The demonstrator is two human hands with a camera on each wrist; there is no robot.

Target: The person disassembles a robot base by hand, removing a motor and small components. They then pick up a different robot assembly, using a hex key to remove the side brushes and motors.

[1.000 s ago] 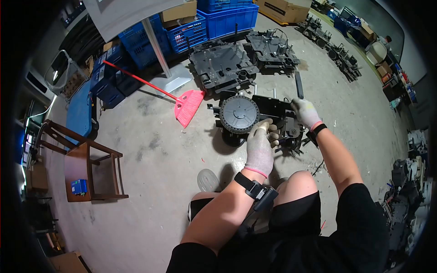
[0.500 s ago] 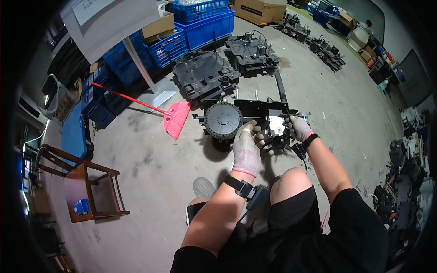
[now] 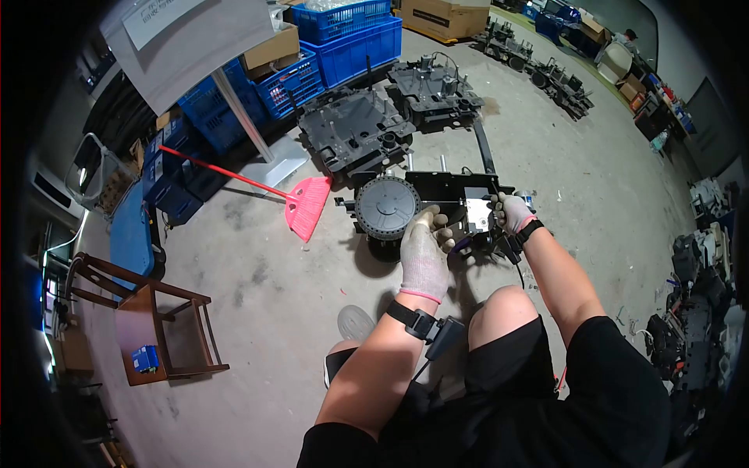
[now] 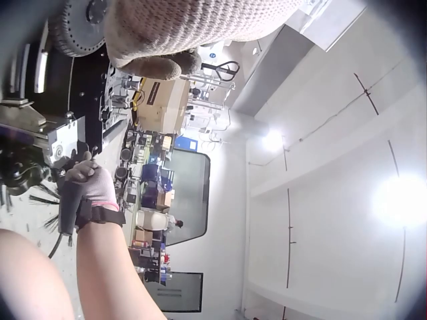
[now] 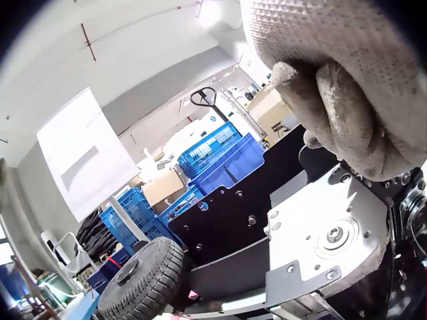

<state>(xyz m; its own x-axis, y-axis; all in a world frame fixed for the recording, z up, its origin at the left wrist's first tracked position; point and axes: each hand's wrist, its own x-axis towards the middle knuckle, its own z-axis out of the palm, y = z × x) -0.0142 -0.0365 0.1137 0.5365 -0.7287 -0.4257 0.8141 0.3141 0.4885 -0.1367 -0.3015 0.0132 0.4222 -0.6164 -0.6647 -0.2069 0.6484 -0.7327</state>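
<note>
A dark wheeled chassis [image 3: 445, 183] stands on the floor ahead of my knees, with a round black wheel [image 3: 387, 207] facing up at its left. My left hand [image 3: 424, 257], in a light knit glove, is close by the wheel's right edge with its fingers curled; whether they hold anything I cannot tell. At the chassis's right side, my gloved right hand [image 3: 515, 213] grips beside a pale metal plate [image 3: 477, 214]. In the right wrist view its curled fingers [image 5: 343, 107] lie over the upper edge of that metal plate [image 5: 327, 233], which bears a round hub and screws.
Two more dark chassis [image 3: 355, 129] sit behind, with a black bar [image 3: 484, 148] on the floor. A pink broom [image 3: 308, 207], a sign stand [image 3: 277, 160] and blue crates [image 3: 355, 58] are at the left back. A wooden chair [image 3: 156, 327] stands left.
The pale metal plate has come into sight by my right hand, where dark parts showed before. My right hand has moved lower along the chassis's right side. The left hand stays by the wheel.
</note>
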